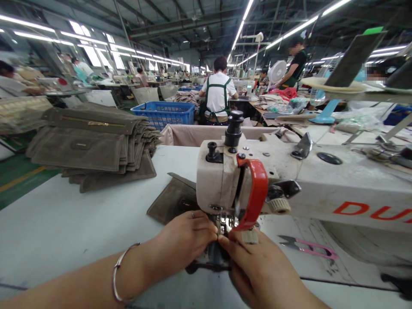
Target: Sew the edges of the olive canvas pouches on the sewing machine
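Note:
A sewing machine (214, 180) with a red guard (255, 193) stands over the work. Under its head lies a grey-brown fabric panel (170, 197) with a small dark label, its right part hidden by the machine and my fingers. My left hand (193, 234), a bracelet on the wrist, is closed in a pinch on the panel's edge just in front of the presser foot (227, 222). Close beside it, my right hand (257, 257) pinches at the same spot, thumb and forefinger almost touching the left fingertips. What lies between the fingertips is mostly covered.
A stack of grey-brown zippered panels (93, 146) is piled at the table's left. Pink-handled thread snips (315, 249) lie right of my right hand. Beyond the table are a fabric-lined bin (189, 135), a blue basket (164, 112) and a person in an apron (220, 90), back turned.

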{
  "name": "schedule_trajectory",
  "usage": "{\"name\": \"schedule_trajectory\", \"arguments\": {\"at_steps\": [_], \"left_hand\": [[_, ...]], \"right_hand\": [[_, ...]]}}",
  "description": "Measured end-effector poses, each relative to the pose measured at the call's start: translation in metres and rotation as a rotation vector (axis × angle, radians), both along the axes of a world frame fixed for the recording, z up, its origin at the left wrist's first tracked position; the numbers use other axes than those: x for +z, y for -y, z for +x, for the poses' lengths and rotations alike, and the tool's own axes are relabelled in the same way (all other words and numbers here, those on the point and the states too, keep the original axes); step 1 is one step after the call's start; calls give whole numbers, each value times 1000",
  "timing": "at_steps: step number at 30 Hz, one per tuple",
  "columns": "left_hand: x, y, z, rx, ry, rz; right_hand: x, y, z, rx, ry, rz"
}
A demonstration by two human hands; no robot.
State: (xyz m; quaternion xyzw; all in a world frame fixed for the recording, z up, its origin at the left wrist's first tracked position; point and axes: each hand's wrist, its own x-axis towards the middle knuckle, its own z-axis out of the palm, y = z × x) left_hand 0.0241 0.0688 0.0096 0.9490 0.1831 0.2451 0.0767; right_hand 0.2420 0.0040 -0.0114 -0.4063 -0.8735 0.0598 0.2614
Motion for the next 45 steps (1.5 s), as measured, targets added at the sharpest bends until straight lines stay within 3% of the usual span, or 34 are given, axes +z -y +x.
{"name": "schedule_trajectory", "arguments": {"at_steps": [18,32,36,40,43,45], "left_hand": [[-13,-22,1,187,-1,-69],[-13,-23,2,256,-43,-108],[0,-9,5,283,-91,-166],[29,9,-4,301,-131,-291],[48,2,-14,416,-141,-187],[53,-14,-15,480,-138,-172]], "right_hand": [[-2,-5,-7,-94,65,-63],[-1,-5,-8,-116,91,-97],[-2,-4,-6,-109,79,-104],[-3,-3,-5,-74,12,-73],[-1,-3,-6,-49,-7,-51],[0,-2,-8,-10,16,-51]]}}
